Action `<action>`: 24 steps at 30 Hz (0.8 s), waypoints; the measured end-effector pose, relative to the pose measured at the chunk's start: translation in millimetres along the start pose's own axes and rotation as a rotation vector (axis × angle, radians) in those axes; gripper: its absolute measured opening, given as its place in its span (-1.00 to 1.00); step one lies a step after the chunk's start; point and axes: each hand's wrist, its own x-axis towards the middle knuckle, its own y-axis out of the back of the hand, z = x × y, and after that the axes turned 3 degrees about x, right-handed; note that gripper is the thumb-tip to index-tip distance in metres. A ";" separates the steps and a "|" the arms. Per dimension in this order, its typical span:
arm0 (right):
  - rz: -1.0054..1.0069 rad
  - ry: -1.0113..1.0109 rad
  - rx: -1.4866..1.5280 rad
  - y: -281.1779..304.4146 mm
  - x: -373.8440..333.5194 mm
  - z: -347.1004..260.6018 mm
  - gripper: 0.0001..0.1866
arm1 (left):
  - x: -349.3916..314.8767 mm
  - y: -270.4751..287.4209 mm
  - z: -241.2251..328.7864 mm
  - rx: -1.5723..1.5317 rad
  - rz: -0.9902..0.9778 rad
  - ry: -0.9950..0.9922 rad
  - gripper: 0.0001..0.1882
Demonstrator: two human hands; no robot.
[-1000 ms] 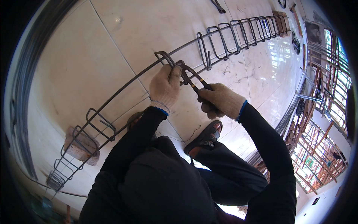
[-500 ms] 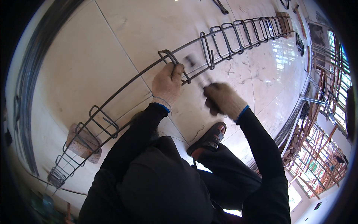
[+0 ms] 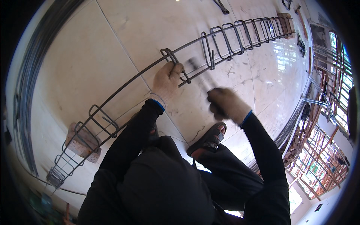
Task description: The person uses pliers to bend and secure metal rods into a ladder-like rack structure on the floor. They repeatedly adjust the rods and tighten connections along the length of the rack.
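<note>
A long rebar cage (image 3: pixel 123 87) runs from lower left to upper right, with rectangular wire stirrups (image 3: pixel 240 35) spaced unevenly along its bars. My gloved left hand (image 3: pixel 167 79) is closed on one stirrup (image 3: pixel 169 54) around the middle of the cage, thumb pressed against it. In my gloved right hand (image 3: pixel 227 104) is a hammer (image 3: pixel 204 79), gripped by its handle and blurred by motion. Its dark head lies just right of the held stirrup, over the gap between the two long bars; whether it touches metal I cannot tell.
Bricks prop the cage at the lower left (image 3: pixel 81 141) and far right (image 3: pixel 285 25). A bundle of long bars (image 3: pixel 28 97) lies along the left side. My sandalled foot (image 3: pixel 210 141) rests on the tiled floor near a loose bent wire (image 3: pixel 198 132). Metal frames stand at right.
The right hand has shifted slightly right and down with the hammer. My left hand keeps its hold on the stirrup, with its wrist a little lower and further left.
</note>
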 end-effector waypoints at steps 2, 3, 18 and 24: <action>0.011 -0.003 -0.024 1.2 1.4 -2.5 -0.67 | 1.0 0.2 -0.7 -0.047 0.004 0.038 -0.57; 0.002 0.007 -0.063 16.4 2.5 -6.4 -0.65 | -0.5 1.2 -0.3 -0.070 0.010 0.061 -0.57; 0.018 0.011 -0.024 20.9 10.6 -2.1 -0.62 | -37.0 21.0 29.5 0.645 0.006 0.009 -0.45; -0.047 -0.045 0.012 0.1 13.7 -12.7 -0.66 | -78.4 39.3 8.3 0.746 -0.057 -0.014 -0.66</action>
